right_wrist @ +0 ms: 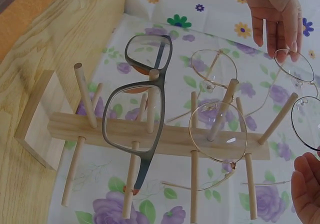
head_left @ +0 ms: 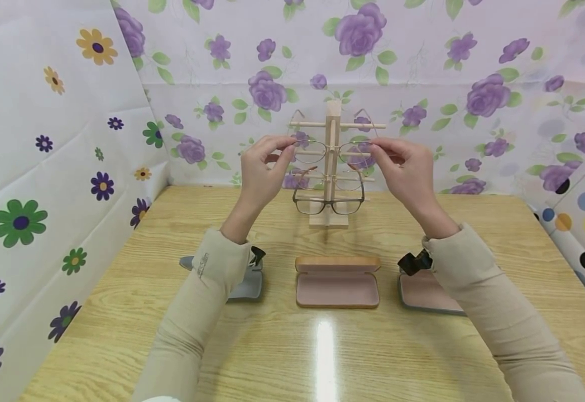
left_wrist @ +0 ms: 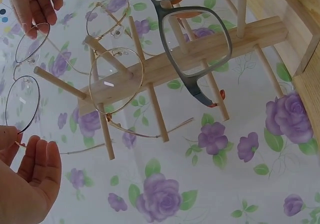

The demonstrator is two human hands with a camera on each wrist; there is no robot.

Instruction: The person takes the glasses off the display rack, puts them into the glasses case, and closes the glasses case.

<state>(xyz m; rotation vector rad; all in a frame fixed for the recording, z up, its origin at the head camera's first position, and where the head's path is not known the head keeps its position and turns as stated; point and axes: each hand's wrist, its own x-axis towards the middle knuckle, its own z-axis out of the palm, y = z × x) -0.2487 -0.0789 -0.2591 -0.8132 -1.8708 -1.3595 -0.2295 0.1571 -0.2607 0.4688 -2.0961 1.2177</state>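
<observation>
Both hands hold a pair of thin round wire-rimmed glasses in front of the top of a wooden display stand. The left hand pinches one end of the frame between thumb and fingers. At the opposite end, the right hand pinches likewise. In both wrist views these glasses are apart from the upper pegs, with their temples stretching toward the stand. Lower on the stand sit round gold-rimmed glasses. Below those, thick dark-framed glasses rest on another peg.
Three opened glasses cases lie on the wooden table: a blue-grey one partly behind the left sleeve, a brown one with pink lining in the middle, and a dark-edged pink-lined one by the right sleeve. A flowered cloth hangs behind.
</observation>
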